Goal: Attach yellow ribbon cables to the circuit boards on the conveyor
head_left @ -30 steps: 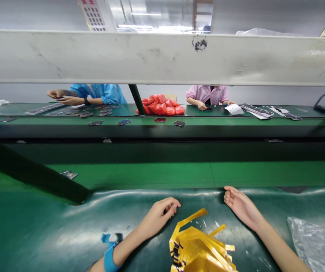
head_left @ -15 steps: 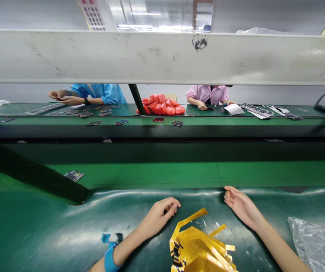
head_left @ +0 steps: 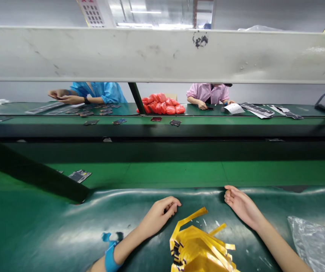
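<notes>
My left hand (head_left: 162, 214) rests on the dark green mat (head_left: 74, 226), its fingers curled in a loose fist with nothing visible in them; a blue wrist strap (head_left: 111, 257) circles that wrist. To the right, my right hand (head_left: 242, 207) lies at the mat's far edge, palm turned inward and fingers folded, with no object showing. Between my forearms sits a tangled heap of yellow tape strips (head_left: 199, 247), some with black pieces along the left side. Neither hand touches it.
Beyond the mat runs a green conveyor belt (head_left: 156, 173) carrying a circuit board (head_left: 79, 175). A slanted post (head_left: 31, 172) stands at left; clear plastic (head_left: 318, 241) lies at right. Across, two people work near red packets (head_left: 162, 104), with several boards on a far belt (head_left: 221, 121).
On the near belt, the circuit board and a seam have shifted right. Boards on the far belt have slid slightly left. My hands have stayed in place.
</notes>
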Motion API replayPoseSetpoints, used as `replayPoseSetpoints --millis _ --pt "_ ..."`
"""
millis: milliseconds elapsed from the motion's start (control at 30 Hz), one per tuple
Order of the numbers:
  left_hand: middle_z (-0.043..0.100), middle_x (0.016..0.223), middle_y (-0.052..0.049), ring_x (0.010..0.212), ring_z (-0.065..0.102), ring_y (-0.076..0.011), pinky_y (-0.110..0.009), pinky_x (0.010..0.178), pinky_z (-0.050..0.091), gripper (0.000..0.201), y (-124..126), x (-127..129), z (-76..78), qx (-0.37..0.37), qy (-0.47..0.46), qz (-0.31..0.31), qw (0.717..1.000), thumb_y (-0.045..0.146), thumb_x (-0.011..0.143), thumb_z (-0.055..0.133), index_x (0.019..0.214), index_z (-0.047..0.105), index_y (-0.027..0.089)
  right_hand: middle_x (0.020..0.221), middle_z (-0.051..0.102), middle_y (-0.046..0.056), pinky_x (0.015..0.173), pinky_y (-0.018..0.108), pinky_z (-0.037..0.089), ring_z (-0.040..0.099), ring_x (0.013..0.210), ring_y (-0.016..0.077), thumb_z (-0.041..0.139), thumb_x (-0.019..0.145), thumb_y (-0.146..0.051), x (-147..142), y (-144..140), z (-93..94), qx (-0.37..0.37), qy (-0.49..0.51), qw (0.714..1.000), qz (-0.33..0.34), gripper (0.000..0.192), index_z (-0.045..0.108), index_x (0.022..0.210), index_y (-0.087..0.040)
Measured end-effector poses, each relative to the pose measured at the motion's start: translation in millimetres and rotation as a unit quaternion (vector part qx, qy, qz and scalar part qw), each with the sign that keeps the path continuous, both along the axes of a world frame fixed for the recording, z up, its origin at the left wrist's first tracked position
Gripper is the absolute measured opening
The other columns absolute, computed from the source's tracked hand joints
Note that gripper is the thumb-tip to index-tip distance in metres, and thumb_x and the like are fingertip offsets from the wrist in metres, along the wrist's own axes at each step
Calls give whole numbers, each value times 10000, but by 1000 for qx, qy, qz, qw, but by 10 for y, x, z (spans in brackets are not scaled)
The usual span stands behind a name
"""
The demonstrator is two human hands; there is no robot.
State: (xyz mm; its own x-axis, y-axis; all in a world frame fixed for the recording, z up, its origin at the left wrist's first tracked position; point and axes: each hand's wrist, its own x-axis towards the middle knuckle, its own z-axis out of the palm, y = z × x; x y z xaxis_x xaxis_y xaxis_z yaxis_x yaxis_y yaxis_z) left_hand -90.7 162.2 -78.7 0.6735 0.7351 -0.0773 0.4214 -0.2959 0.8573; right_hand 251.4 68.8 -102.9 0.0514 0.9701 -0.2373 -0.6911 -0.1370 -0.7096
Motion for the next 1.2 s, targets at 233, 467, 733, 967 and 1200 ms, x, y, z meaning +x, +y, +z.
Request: replayPoseSetpoints --millis 233,467,733,967,1200 --pt "666 849 -49 728 613 -169 -253 674 464 334 0 8 8 -2 -1 3 1000 393 1013 427 1042 673 169 829 702 40 797 284 513 627 829 159 789 833 -272 6 -3 -10 4 -1 1000 -2 231 779 1043 -177" --pt "666 859 -48 738 617 -169 -251 681 468 328 -4 -2 -3 -4 -3 0 1000 395 1014 431 1047 671 175 823 698 39 788 283 506 622 822 157 788 837 -279 6 -1 -7 3 -4 1000 0 229 777 1042 -179" --pt "668 859 -48 734 615 -165 -246 675 465 327 2 0 -3 -2 -2 1 1000 394 1015 429 1043 669 174 817 699 42 785 277 510 625 821 157 806 820 -282 2 -2 11 -2 -2 1000 -1 246 777 1037 -170" --pt "668 850 -47 733 615 -168 -247 668 462 326 -4 1 7 -2 -4 1 1000 397 1013 434 1041 670 174 817 694 42 784 277 512 629 816 158 792 828 -278 5 -3 4 -2 -2 1000 -4 240 777 1043 -171" --pt "666 848 -46 731 613 -165 -246 672 460 333 -5 -2 3 0 -3 0 1000 404 1015 431 1042 670 174 828 699 38 788 290 511 630 823 161 789 832 -278 4 1 -11 -1 -5 1000 -3 227 776 1040 -189"
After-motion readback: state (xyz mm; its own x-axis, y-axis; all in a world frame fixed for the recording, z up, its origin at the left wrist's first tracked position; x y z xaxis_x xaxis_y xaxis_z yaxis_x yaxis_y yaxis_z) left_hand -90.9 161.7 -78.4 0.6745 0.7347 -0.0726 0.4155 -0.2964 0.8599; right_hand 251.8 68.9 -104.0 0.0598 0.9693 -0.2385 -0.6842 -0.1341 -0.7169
